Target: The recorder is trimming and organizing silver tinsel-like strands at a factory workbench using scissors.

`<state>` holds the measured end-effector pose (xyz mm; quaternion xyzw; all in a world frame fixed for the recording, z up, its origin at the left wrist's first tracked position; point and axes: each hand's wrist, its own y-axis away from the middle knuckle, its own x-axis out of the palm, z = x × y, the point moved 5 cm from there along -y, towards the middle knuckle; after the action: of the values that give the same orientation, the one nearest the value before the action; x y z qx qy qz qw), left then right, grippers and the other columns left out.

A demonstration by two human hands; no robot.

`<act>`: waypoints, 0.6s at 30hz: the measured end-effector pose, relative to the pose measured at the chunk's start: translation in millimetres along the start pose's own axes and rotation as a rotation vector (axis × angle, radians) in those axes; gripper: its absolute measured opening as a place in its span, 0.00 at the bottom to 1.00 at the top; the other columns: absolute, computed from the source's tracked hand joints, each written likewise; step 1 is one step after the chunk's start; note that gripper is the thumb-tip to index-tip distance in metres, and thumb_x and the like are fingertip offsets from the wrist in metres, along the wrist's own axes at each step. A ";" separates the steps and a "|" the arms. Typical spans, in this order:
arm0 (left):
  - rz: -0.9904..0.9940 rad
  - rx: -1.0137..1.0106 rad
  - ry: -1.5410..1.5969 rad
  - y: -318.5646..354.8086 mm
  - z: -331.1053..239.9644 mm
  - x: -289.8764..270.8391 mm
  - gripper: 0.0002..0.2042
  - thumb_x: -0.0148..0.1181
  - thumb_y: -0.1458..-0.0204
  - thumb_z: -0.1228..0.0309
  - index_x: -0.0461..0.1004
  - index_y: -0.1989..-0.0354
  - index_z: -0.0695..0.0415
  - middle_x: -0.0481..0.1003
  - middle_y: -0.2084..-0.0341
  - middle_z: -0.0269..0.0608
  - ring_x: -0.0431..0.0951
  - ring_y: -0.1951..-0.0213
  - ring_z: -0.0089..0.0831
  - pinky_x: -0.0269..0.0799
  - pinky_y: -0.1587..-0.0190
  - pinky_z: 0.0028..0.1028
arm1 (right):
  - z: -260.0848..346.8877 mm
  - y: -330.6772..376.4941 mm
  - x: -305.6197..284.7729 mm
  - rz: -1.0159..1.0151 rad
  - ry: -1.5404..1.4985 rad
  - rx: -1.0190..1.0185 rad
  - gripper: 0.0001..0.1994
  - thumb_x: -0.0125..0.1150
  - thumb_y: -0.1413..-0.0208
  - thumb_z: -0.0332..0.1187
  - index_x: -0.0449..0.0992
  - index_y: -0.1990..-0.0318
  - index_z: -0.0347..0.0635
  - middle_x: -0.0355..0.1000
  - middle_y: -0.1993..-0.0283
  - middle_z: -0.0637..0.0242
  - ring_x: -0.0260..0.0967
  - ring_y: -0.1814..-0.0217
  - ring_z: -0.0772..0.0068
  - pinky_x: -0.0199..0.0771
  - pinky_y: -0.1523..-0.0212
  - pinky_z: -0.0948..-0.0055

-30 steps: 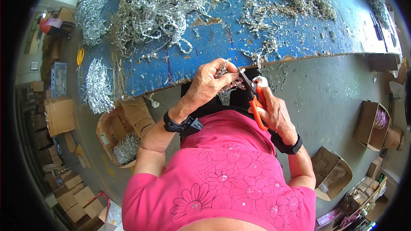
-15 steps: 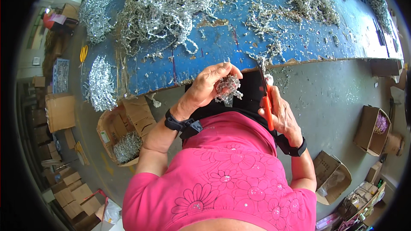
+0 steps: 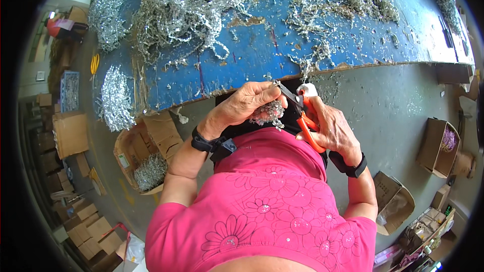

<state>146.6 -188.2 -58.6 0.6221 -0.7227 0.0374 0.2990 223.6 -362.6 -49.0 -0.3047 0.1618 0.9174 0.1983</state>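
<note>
A small bunch of silver tinsel (image 3: pixel 268 114) is gripped in my left hand (image 3: pixel 247 103), its strands hanging below the fingers. My right hand (image 3: pixel 330 126) is closed round the orange handles of a pair of scissors (image 3: pixel 312 133). Their blades are spread and point up and left, with the tips close to my left thumb and fingertips. A white wrap (image 3: pixel 307 89) covers one finger of the right hand. Past my hands, the blue table (image 3: pixel 247 45) carries a large heap of silver tinsel (image 3: pixel 184 10).
Cut scraps (image 3: pixel 365 2) lie over the table's right half. A silver bundle (image 3: pixel 116 95) hangs at its left edge near yellow-handled scissors (image 3: pixel 95 64). Cardboard boxes stand on the floor: one with tinsel (image 3: pixel 123 143) at left, others (image 3: pixel 438 146) at right. Another person (image 3: pixel 60 25) is far left.
The scissors have swung left and their blades have opened, coming up to the fingertips of my left hand. My left hand has shifted slightly, still holding the tinsel.
</note>
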 end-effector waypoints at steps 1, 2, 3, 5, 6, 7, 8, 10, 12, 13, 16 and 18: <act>-0.001 -0.001 0.000 -0.1 0.4 0.5 0.18 0.48 0.39 0.56 0.74 0.65 0.60 0.69 0.80 0.29 0.62 0.82 0.13 0.54 0.81 0.16 | -1.2 0.1 0.6 0.000 -0.001 0.000 0.36 0.70 0.60 0.55 0.62 0.49 0.42 0.71 0.68 0.54 0.72 0.65 0.47 0.70 0.63 0.59; 0.004 -0.008 0.009 -0.2 1.2 1.3 0.18 0.48 0.39 0.56 0.74 0.65 0.60 0.69 0.81 0.29 0.62 0.82 0.13 0.54 0.81 0.16 | -3.2 0.2 1.6 0.002 -0.019 0.015 0.36 0.70 0.61 0.55 0.63 0.50 0.42 0.72 0.70 0.54 0.72 0.66 0.47 0.70 0.64 0.59; 0.008 -0.014 0.018 -0.4 1.7 2.0 0.17 0.48 0.39 0.56 0.74 0.65 0.60 0.69 0.81 0.29 0.62 0.82 0.13 0.54 0.81 0.16 | -4.8 0.4 2.5 0.003 -0.038 0.029 0.36 0.70 0.61 0.56 0.64 0.51 0.42 0.72 0.71 0.54 0.72 0.67 0.47 0.71 0.65 0.60; 0.010 -0.011 0.013 -2.2 3.0 1.8 0.17 0.48 0.39 0.56 0.74 0.65 0.60 0.69 0.81 0.29 0.63 0.82 0.13 0.54 0.81 0.16 | -5.4 1.3 4.3 -0.003 -0.096 0.046 0.35 0.69 0.61 0.57 0.63 0.54 0.40 0.69 0.73 0.53 0.69 0.70 0.45 0.68 0.68 0.59; 0.010 -0.007 0.008 -2.9 3.1 1.6 0.18 0.48 0.39 0.56 0.74 0.65 0.60 0.69 0.80 0.29 0.63 0.82 0.13 0.55 0.81 0.16 | -5.8 1.5 5.1 -0.007 -0.155 0.062 0.35 0.68 0.61 0.59 0.63 0.57 0.39 0.66 0.75 0.52 0.66 0.72 0.43 0.65 0.70 0.59; 0.009 -0.008 0.008 -2.7 3.4 1.6 0.18 0.48 0.39 0.56 0.74 0.65 0.60 0.69 0.80 0.29 0.63 0.82 0.13 0.55 0.81 0.16 | -5.9 1.5 6.4 -0.007 -0.156 0.061 0.35 0.68 0.61 0.59 0.63 0.57 0.39 0.66 0.75 0.52 0.66 0.72 0.43 0.65 0.70 0.59; 0.007 -0.012 0.011 -2.4 3.7 1.5 0.18 0.48 0.39 0.56 0.74 0.65 0.60 0.70 0.80 0.29 0.64 0.82 0.13 0.56 0.81 0.16 | -5.9 1.3 6.9 -0.018 -0.170 0.062 0.35 0.68 0.61 0.59 0.63 0.58 0.39 0.67 0.75 0.52 0.66 0.72 0.43 0.65 0.70 0.60; 0.005 -0.017 0.013 -2.4 3.9 1.5 0.18 0.48 0.39 0.56 0.74 0.65 0.60 0.70 0.80 0.29 0.64 0.81 0.14 0.56 0.81 0.16 | -6.0 1.6 6.7 -0.031 -0.185 0.063 0.34 0.68 0.61 0.59 0.64 0.58 0.39 0.67 0.75 0.52 0.66 0.72 0.43 0.65 0.71 0.60; 0.006 -0.014 -0.003 -2.6 3.4 1.6 0.18 0.48 0.39 0.56 0.74 0.65 0.60 0.71 0.79 0.30 0.65 0.81 0.14 0.58 0.80 0.16 | -6.4 2.2 7.7 0.003 -0.183 0.085 0.31 0.68 0.59 0.55 0.65 0.58 0.39 0.66 0.77 0.54 0.65 0.73 0.42 0.65 0.71 0.61; 0.005 -0.014 -0.003 -2.7 3.8 1.6 0.18 0.48 0.39 0.56 0.74 0.65 0.60 0.71 0.79 0.30 0.65 0.81 0.14 0.58 0.80 0.16 | -6.8 2.6 8.9 0.004 -0.184 0.085 0.31 0.68 0.59 0.55 0.65 0.58 0.39 0.66 0.77 0.54 0.65 0.73 0.42 0.65 0.71 0.61; 0.002 0.014 -0.029 -3.8 4.9 -0.3 0.19 0.47 0.39 0.56 0.74 0.65 0.60 0.71 0.79 0.30 0.66 0.79 0.14 0.59 0.79 0.16 | -9.4 2.8 15.0 -0.066 -0.111 0.037 0.26 0.67 0.54 0.51 0.67 0.58 0.40 0.70 0.78 0.55 0.71 0.72 0.46 0.68 0.72 0.60; 0.015 0.024 -0.063 -4.7 6.5 -1.6 0.19 0.46 0.38 0.56 0.74 0.65 0.61 0.71 0.77 0.31 0.67 0.78 0.15 0.61 0.77 0.17 | -18.0 3.0 20.3 -0.160 -0.298 0.125 0.20 0.66 0.51 0.44 0.68 0.59 0.39 0.69 0.80 0.56 0.71 0.76 0.50 0.67 0.75 0.62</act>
<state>148.5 -190.6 -66.2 0.6210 -0.7360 0.0289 0.2681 216.1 -367.4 -74.8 -0.1643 0.1627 0.9218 0.3110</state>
